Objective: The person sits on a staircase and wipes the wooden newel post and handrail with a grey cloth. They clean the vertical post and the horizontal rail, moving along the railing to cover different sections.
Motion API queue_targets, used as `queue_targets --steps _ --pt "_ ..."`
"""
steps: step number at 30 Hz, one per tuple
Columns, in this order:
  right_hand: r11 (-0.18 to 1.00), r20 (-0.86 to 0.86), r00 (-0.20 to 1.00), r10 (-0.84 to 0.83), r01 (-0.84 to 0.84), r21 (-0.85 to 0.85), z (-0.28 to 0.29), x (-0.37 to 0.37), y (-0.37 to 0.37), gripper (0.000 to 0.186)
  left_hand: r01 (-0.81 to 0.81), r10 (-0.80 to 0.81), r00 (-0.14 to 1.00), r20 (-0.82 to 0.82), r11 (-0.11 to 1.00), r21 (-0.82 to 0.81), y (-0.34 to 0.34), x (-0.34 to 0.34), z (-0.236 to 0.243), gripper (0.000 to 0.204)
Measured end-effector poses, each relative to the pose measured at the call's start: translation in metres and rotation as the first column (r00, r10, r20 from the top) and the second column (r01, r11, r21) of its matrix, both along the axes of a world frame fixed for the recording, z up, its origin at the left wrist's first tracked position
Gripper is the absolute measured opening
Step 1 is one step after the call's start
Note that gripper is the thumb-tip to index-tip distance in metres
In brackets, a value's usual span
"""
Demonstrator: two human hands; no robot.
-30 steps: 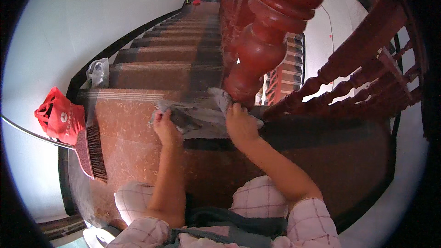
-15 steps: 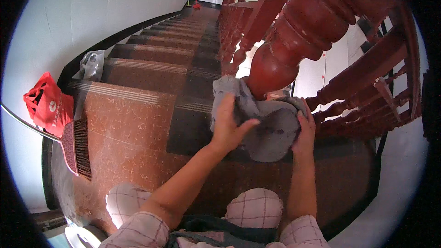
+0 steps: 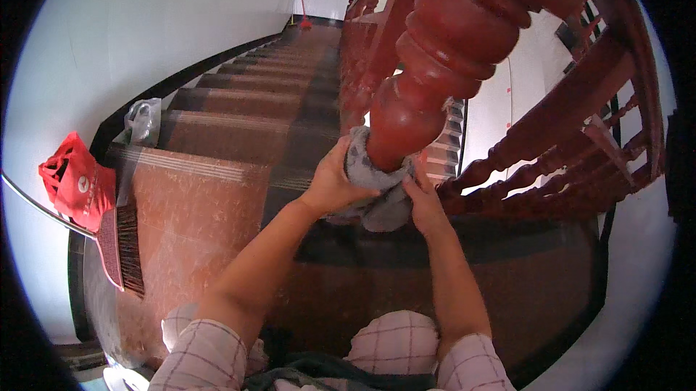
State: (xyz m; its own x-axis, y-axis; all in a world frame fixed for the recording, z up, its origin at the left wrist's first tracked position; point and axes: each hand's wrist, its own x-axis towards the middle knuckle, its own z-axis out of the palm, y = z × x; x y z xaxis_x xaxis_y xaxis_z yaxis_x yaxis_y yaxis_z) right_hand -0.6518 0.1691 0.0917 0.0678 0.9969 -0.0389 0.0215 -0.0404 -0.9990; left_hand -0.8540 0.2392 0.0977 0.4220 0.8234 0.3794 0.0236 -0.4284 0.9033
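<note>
A grey cloth (image 3: 389,211) is wrapped round the lower end of a turned red-brown wooden post (image 3: 406,117) at the stair railing. My left hand (image 3: 338,181) grips the cloth on the post's left side, its thumb lying across the front. On the right side my right hand (image 3: 426,201) presses the other part of the cloth against the post, thumb and fingers closed on it. Part of the cloth hangs below the two hands. The fingers behind the post are hidden.
Stairs (image 3: 239,105) run away ahead along a white wall. At the left are a broom (image 3: 119,250), a red bag (image 3: 78,181) and a clear plastic bag (image 3: 143,121). Railing balusters (image 3: 536,184) slant off to the right. A red-handled mop (image 3: 304,21) leans far off.
The cloth, spread loosely in front of the post before, is now drawn round its base. Both hands have closed in on it, my right hand moving left. The view has shifted slightly.
</note>
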Motion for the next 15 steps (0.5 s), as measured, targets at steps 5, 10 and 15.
queue_targets --steps 5,10,15 --pt "0.975 0.409 0.912 0.007 -0.097 0.198 0.002 -0.013 -0.001 0.082 0.121 -0.107 0.98 0.167 0.99 -0.075 0.005 0.004 -0.013 0.09" --pt "0.95 0.417 0.906 -0.078 -0.059 0.306 -0.015 -0.018 -0.005 0.081 0.06 -0.032 0.96 0.277 0.994 -0.092 -0.009 0.019 -0.029 0.094" --pt "0.978 0.366 0.922 0.125 -0.176 0.108 0.019 -0.003 0.007 0.069 -0.201 0.21 0.934 0.29 0.978 -0.06 -0.02 0.034 -0.03 0.089"
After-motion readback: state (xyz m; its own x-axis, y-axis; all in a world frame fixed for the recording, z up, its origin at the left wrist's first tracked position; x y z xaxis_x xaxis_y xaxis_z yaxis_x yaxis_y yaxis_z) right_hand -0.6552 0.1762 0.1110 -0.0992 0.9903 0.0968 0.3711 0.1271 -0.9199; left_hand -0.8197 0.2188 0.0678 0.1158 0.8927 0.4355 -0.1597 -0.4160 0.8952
